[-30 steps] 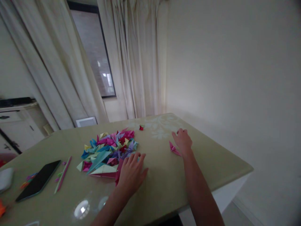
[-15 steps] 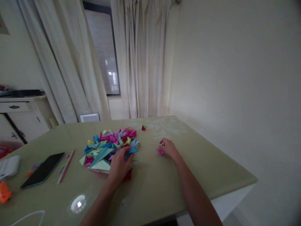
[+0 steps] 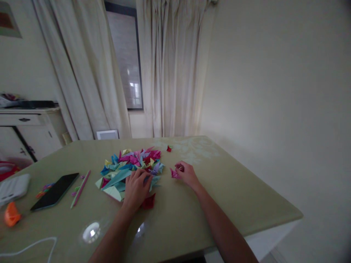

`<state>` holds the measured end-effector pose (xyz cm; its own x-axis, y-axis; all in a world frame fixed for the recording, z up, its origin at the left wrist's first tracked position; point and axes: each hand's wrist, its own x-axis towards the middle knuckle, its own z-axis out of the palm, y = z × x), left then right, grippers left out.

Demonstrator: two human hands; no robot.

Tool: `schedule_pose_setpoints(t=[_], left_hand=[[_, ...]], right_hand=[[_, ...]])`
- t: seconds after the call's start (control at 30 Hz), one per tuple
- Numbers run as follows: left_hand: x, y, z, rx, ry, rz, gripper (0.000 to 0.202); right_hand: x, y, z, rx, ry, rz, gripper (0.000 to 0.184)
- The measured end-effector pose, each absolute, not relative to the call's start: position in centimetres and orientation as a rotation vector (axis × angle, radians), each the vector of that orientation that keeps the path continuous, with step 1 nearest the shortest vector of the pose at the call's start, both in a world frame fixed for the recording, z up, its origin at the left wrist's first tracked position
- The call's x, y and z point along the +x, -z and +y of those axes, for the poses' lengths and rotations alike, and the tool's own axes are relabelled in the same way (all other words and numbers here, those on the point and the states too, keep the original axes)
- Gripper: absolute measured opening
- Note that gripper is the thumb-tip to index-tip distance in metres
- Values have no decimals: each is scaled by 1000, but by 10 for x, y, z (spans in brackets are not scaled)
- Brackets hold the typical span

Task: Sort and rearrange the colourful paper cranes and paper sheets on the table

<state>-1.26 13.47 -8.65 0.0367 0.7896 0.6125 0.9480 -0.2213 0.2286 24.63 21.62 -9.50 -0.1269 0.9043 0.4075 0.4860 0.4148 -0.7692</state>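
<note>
A heap of folded paper pieces [image 3: 117, 177] in green, blue, pink, purple and yellow lies on the table left of centre; some look like origami cranes. My left hand [image 3: 137, 188] rests on the heap's near right side, fingers bent and thumb apart, touching the paper. Its fingertips are partly hidden among the pieces. Just right of the heap, my right hand [image 3: 188, 174] pinches a pink folded-paper crane [image 3: 174, 174] low over the tabletop. Below my left hand a red folded paper [image 3: 148, 202] lies at the heap's edge.
A small red folded paper [image 3: 169, 148] sits near the far edge of the table [image 3: 233, 204]. On the left are a black phone [image 3: 56, 190], pink and green sticks [image 3: 80, 190], a white device [image 3: 13, 188], an orange object [image 3: 11, 214] and a white cable [image 3: 41, 240].
My right hand has moved left toward the heap with the pink paper crane. My left hand has shifted slightly on the heap. The view has turned a little to the left.
</note>
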Motion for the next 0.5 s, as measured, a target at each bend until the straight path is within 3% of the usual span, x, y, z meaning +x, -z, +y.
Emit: schedule_pose_setpoints(t=[0.13, 0.27, 0.5], left_hand=[[-7, 83, 125, -2082, 772, -1794, 28], [-8, 87, 125, -2169, 730, -1834, 15], [-4, 82, 132, -2219, 1434, -1755, 19]], right_hand=[[241, 95, 213, -1109, -660, -1715, 15], [237, 95, 212, -1013, -736, -1672, 18], [230, 87, 206, -835, -904, -1558, 29]])
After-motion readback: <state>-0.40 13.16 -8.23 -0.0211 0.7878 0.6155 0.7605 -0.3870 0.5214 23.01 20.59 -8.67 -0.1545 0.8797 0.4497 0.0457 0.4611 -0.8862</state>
